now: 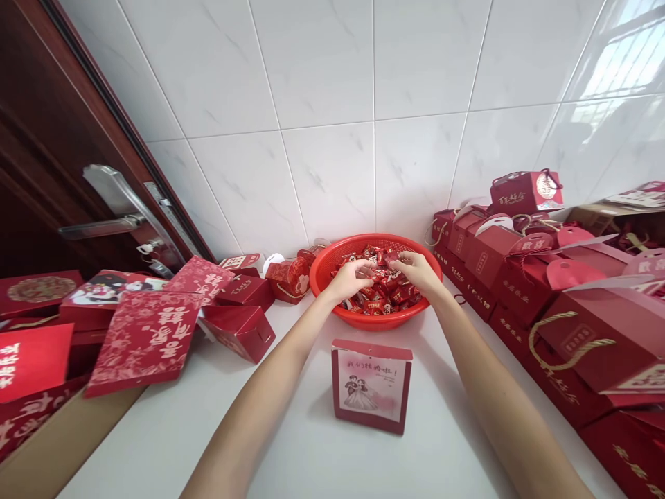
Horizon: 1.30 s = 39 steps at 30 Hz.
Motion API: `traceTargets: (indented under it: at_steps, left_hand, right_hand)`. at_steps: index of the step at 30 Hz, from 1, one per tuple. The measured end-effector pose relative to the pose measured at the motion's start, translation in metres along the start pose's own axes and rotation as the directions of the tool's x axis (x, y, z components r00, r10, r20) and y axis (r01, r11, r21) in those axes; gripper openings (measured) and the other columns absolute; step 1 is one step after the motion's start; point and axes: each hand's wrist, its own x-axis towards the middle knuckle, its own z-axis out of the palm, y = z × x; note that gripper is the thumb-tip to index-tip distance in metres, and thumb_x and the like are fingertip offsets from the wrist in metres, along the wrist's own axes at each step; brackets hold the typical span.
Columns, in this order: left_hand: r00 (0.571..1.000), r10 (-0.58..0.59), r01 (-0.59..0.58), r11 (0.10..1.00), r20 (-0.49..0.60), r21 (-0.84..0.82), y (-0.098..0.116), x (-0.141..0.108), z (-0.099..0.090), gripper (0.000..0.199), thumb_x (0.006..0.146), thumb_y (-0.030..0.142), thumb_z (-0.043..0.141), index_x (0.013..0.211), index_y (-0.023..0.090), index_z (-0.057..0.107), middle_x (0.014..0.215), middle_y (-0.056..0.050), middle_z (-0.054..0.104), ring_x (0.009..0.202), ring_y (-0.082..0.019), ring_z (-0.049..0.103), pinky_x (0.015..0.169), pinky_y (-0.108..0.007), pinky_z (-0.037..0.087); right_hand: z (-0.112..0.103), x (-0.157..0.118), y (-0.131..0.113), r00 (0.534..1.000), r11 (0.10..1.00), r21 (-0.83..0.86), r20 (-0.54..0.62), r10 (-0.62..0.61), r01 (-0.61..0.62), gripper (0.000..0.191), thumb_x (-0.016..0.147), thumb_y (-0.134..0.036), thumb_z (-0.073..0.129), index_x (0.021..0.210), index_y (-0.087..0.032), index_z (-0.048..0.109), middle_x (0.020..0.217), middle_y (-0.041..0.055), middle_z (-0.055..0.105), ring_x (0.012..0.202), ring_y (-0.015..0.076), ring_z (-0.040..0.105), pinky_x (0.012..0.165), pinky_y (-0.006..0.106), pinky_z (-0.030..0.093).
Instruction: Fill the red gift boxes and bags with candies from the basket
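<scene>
Both my hands are over a red plastic basket point(325, 267) filled with red-wrapped candies point(378, 306). My left hand point(354, 278) is at the left side of the pile, its thumb and fingers apart, with nothing plainly held. On the right side, my right hand point(418, 272) has its fingertips bent together at a red-wrapped candy, which they partly cover. Between my forearms, nearer to me, a small red gift box point(371, 385) stands upright on the white table, with a bride and groom drawn on its pale front panel.
Red gift boxes with rope handles point(566, 333) are stacked along the right. Loose and open red boxes point(150, 339) lie at the left, some over a cardboard box point(77, 443). Behind the basket rises a white tiled wall point(332, 173). A dark door point(46, 138) is at far left.
</scene>
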Motion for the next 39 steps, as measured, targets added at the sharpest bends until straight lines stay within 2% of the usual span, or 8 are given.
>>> traceTargets:
  at_steps: [10, 16, 20, 26, 32, 34, 36, 39]
  left_hand:
    - [0.993, 0.121, -0.12, 0.99, 0.002, -0.079, -0.001, 0.001, -0.001, 0.037, 0.073, 0.006, 0.071, 0.108, 0.013, 0.066, 0.098, -0.007, 0.072, 0.092, -0.017, 0.069, 0.091, -0.036, 0.055]
    - [0.994, 0.101, -0.106, 0.988, -0.048, -0.113, -0.001, 0.0, 0.001, 0.021, 0.082, 0.018, 0.068, 0.101, 0.012, 0.067, 0.106, -0.011, 0.073, 0.091, -0.019, 0.07, 0.089, -0.036, 0.057]
    - [0.989, 0.142, -0.146, 0.984, -0.05, -0.098, 0.0, -0.001, 0.001, 0.024, 0.083, 0.022, 0.068, 0.104, 0.013, 0.067, 0.105, -0.01, 0.073, 0.093, -0.019, 0.07, 0.085, -0.034, 0.058]
    - [0.962, 0.256, -0.259, 0.965, -0.097, -0.027, 0.006, -0.003, 0.0, 0.027, 0.08, 0.029, 0.069, 0.102, 0.014, 0.068, 0.106, -0.008, 0.072, 0.095, -0.019, 0.068, 0.089, -0.034, 0.055]
    - [0.943, 0.332, -0.332, 0.943, -0.012, -0.019, 0.007, -0.005, -0.001, 0.012, 0.073, 0.025, 0.073, 0.081, 0.015, 0.071, 0.105, -0.008, 0.068, 0.1, -0.02, 0.065, 0.092, -0.035, 0.053]
    - [0.949, 0.315, -0.315, 0.949, 0.03, 0.003, 0.006, -0.005, 0.0, 0.009, 0.07, 0.02, 0.074, 0.078, 0.016, 0.071, 0.114, -0.009, 0.065, 0.105, -0.021, 0.064, 0.093, -0.035, 0.052]
    - [0.965, 0.259, -0.26, 0.965, 0.034, 0.041, 0.006, -0.003, 0.001, 0.02, 0.067, 0.014, 0.072, 0.086, 0.017, 0.07, 0.117, -0.008, 0.064, 0.103, -0.019, 0.065, 0.09, -0.033, 0.052]
    - [0.991, 0.109, -0.123, 0.968, 0.073, 0.22, 0.007, -0.002, 0.003, 0.029, 0.065, 0.012, 0.067, 0.094, 0.017, 0.067, 0.102, -0.004, 0.068, 0.088, -0.017, 0.066, 0.079, -0.028, 0.053]
  right_hand:
    - [0.001, 0.0, -0.003, 0.999, 1.0, 0.013, 0.034, 0.015, -0.016, 0.018, 0.067, -0.034, 0.068, 0.07, -0.017, 0.062, 0.063, -0.0019, 0.058, 0.058, 0.0106, 0.051, 0.049, 0.02, 0.042]
    - [0.001, -0.003, -0.009, 0.964, 0.967, 0.115, 0.169, 0.206, -0.227, 0.02, 0.071, -0.031, 0.076, 0.078, -0.018, 0.064, 0.068, 0.0004, 0.063, 0.055, 0.0145, 0.062, 0.043, 0.023, 0.051]
    - [0.0, -0.003, -0.01, 0.938, 0.945, 0.183, 0.268, 0.219, -0.272, 0.024, 0.075, -0.037, 0.077, 0.082, -0.018, 0.063, 0.074, 0.0011, 0.063, 0.055, 0.015, 0.065, 0.041, 0.024, 0.055]
    - [-0.002, -0.005, -0.014, 0.913, 0.914, 0.235, 0.323, 0.248, -0.331, 0.024, 0.083, -0.039, 0.072, 0.088, -0.017, 0.063, 0.067, 0.0005, 0.061, 0.05, 0.0146, 0.064, 0.042, 0.025, 0.056]
    - [-0.007, -0.006, -0.018, 0.898, 0.884, 0.312, 0.382, 0.22, -0.349, 0.027, 0.068, -0.025, 0.083, 0.084, -0.017, 0.063, 0.078, 0.0031, 0.069, 0.064, 0.0156, 0.07, 0.053, 0.023, 0.059]
    - [-0.007, -0.005, -0.016, 0.915, 0.868, 0.363, 0.342, 0.213, -0.338, 0.034, 0.059, -0.016, 0.085, 0.083, -0.018, 0.061, 0.077, 0.0014, 0.069, 0.067, 0.0159, 0.07, 0.058, 0.025, 0.061]
    - [-0.006, -0.003, -0.014, 0.943, 0.86, 0.408, 0.251, 0.217, -0.306, 0.04, 0.053, -0.01, 0.084, 0.083, -0.019, 0.059, 0.075, -0.0004, 0.068, 0.068, 0.016, 0.069, 0.061, 0.027, 0.062]
    - [-0.004, -0.001, -0.011, 0.972, 0.871, 0.433, 0.081, 0.219, -0.232, 0.04, 0.051, -0.01, 0.082, 0.08, -0.02, 0.056, 0.075, -0.0022, 0.065, 0.069, 0.0151, 0.068, 0.06, 0.026, 0.061]
